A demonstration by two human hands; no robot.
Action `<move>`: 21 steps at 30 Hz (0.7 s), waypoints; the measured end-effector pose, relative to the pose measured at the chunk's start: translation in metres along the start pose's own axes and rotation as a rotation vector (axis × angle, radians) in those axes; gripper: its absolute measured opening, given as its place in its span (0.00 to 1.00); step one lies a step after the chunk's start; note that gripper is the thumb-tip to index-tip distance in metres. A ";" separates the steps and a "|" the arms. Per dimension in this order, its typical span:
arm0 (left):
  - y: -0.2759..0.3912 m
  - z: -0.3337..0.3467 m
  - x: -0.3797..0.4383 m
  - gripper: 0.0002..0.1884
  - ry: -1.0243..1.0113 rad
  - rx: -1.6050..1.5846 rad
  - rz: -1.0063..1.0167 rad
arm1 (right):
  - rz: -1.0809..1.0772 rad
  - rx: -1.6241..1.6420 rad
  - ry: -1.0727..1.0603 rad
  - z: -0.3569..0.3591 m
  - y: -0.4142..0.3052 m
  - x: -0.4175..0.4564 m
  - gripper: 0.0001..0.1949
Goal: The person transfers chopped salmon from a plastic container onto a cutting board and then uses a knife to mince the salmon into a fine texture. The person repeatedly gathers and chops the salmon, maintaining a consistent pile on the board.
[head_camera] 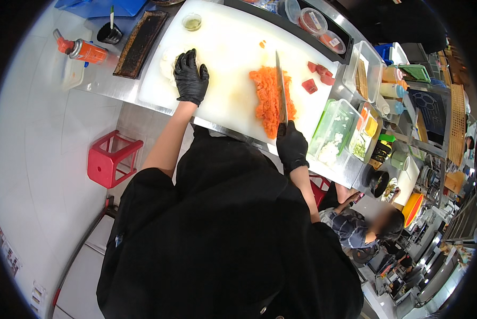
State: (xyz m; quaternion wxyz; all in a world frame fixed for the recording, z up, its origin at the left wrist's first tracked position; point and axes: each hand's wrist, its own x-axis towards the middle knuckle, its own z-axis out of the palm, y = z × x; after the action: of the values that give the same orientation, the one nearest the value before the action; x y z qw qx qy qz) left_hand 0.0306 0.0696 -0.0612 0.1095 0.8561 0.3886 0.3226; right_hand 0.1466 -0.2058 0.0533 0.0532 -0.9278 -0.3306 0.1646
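Note:
My right hand (292, 146), in a black glove, grips a long kitchen knife (280, 85). Its blade lies over a heap of finely chopped orange fish (266, 103), which looks like salmon, on a white cutting board (222, 52). To the left, my black-gloved left hand (191, 79) lies spread on a crumpled white item (167, 63), perhaps a cloth, mostly covered by the palm. Red fish chunks (309, 86) sit at the board's right side. Two small orange scraps (262, 44) lie beyond the knife tip. A small clear cup (192, 22) with greenish contents stands at the far left.
Left of the board are a dark rectangular plate (140, 44), a black cup (110, 34) and an orange torch canister (88, 52). Clear containers (334, 131) line the right side. A red stool (112, 159) stands below left. Another person (348, 225) sits at lower right.

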 end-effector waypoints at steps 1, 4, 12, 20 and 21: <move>0.000 0.001 0.000 0.28 -0.002 0.012 -0.008 | 0.005 0.027 -0.008 0.006 -0.002 0.000 0.13; 0.003 0.002 -0.003 0.28 -0.019 0.014 -0.024 | -0.004 -0.029 -0.077 0.046 0.008 0.004 0.13; 0.000 0.001 -0.002 0.29 0.002 0.009 -0.009 | 0.025 0.048 0.004 0.017 -0.001 -0.006 0.14; -0.001 -0.001 -0.003 0.28 -0.007 0.007 -0.005 | 0.072 0.080 0.016 0.011 0.000 -0.011 0.14; 0.001 0.000 -0.003 0.28 -0.004 0.007 -0.011 | 0.098 0.084 0.070 0.012 -0.001 -0.011 0.13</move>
State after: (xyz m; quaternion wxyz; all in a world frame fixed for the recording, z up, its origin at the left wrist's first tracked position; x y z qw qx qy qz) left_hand 0.0299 0.0672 -0.0625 0.1092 0.8551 0.3941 0.3188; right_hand 0.1339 -0.2120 0.0450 0.0953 -0.9451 -0.2754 0.1480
